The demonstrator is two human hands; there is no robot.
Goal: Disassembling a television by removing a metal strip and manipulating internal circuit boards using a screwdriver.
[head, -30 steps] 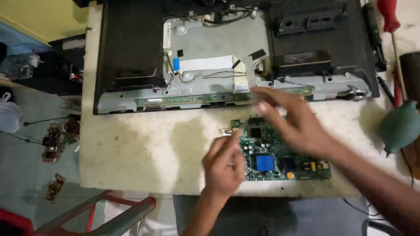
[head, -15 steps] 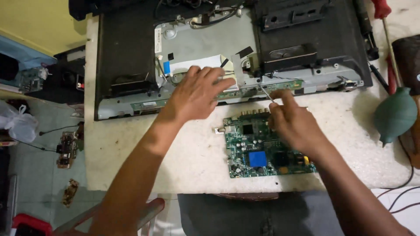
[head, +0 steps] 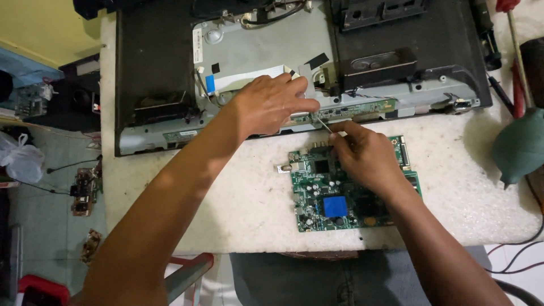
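An opened flat-panel display [head: 147, 68] lies back side up on a white foam-covered table [head: 226, 192]. My left hand [head: 271, 103] presses down on the narrow green strip board [head: 362, 109] along the display's lower edge. My right hand [head: 362, 156] pinches a thin metal tool [head: 323, 123] whose tip points up-left at that strip board. Under my right hand lies a loose green circuit board [head: 328, 198] with a blue square component [head: 335, 206]. A white flat ribbon cable [head: 243, 79] runs across the display's metal plate.
A dark green rubber blower bulb [head: 518, 147] sits at the right edge, with a red-handled tool [head: 510, 34] and dark cables beyond it. Small circuit boards [head: 84, 190] and a white bag [head: 22, 161] lie on the floor at left. A red stool frame [head: 190, 269] stands below the table.
My left hand went from the loose circuit board up to the display's strip board. My right hand drew back toward the circuit board and now holds the thin tool against the strip.
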